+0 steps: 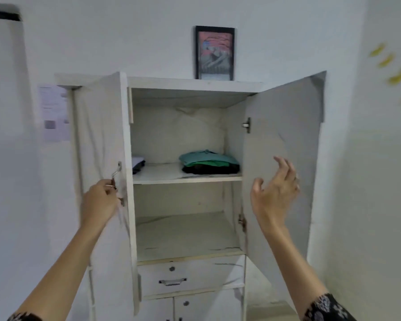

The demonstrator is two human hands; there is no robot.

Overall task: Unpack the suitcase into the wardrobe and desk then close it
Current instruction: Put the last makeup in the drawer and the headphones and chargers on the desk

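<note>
The wardrobe (195, 85) stands with both doors wide; folded clothes (208, 162) sit on its upper shelf (171, 178) (the suitcase is out of view). The left hand (100, 200) pinches the left door's handle (116, 174). The right hand (276, 193) is empty, fingers loosely spread, just before the right door (285, 135). Best to swing both doors evenly, fingers away from the hinges.
</note>
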